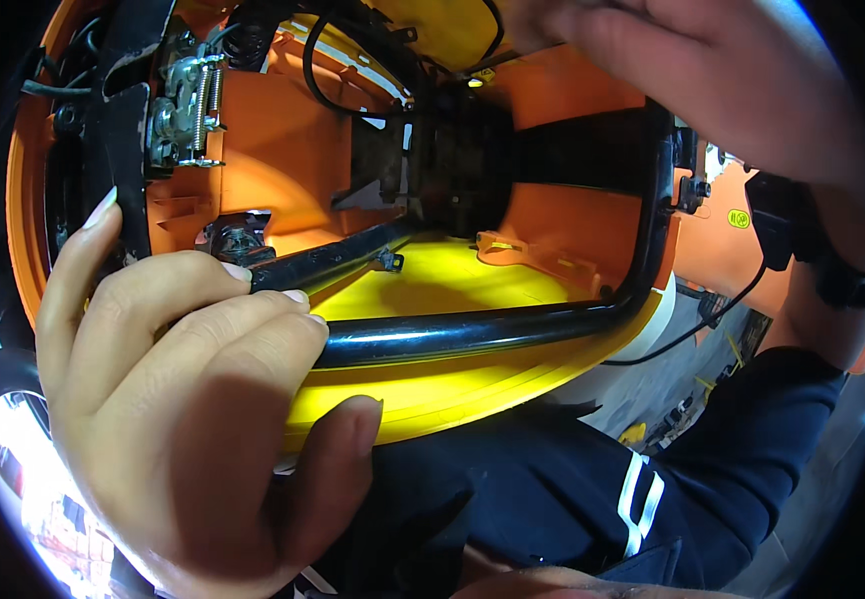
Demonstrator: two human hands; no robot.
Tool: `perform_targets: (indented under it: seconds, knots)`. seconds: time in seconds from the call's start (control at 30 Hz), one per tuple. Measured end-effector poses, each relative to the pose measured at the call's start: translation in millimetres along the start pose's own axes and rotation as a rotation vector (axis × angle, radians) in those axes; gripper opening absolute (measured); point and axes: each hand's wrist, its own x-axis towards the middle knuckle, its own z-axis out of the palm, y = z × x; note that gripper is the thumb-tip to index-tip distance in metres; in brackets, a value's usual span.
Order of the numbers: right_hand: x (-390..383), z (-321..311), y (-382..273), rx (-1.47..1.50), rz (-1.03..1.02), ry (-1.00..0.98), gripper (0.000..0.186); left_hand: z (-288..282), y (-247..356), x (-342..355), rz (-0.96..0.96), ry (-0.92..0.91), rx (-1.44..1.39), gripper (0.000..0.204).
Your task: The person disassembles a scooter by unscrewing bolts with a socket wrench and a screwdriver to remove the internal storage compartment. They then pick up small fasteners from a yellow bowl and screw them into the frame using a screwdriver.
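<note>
My left hand (173, 399) lies over a black metal tube (452, 335) at the open end of an orange and yellow housing. Its middle fingers curl over the tube, while the thumb stands apart below it. The little finger stretches up to a black metal bracket (131, 150). My right hand (672, 60) is raised over the far right of the housing, blurred and cut by the upper edge. Its fingertips do not show clearly, so what they touch cannot be made out. A second black tube (327, 257) runs inward from near my left fingertips.
A metal latch with springs (193, 108) sits at the left on the orange panel (283, 135). A curved yellow panel (422, 394) lies under the tube. A black cable (747, 297) hangs at the right beside the orange side. Dark clothing with white stripes (640, 504) fills the near side.
</note>
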Motion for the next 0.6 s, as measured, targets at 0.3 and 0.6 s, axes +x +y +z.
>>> perform_targets:
  seconds: [0.3, 0.6]
  knots:
    - [542.3, 332.7, -310.6, -0.332, 0.218, -0.198, 0.026, -3.2, 5.7, 14.2, 0.009, -0.049, 0.058, 0.021]
    - [479.9, 289.3, -294.0, -0.691, 0.429, -0.416, 0.026, -4.0, -0.9, 2.4, 0.008, -0.097, 0.068, 0.021]
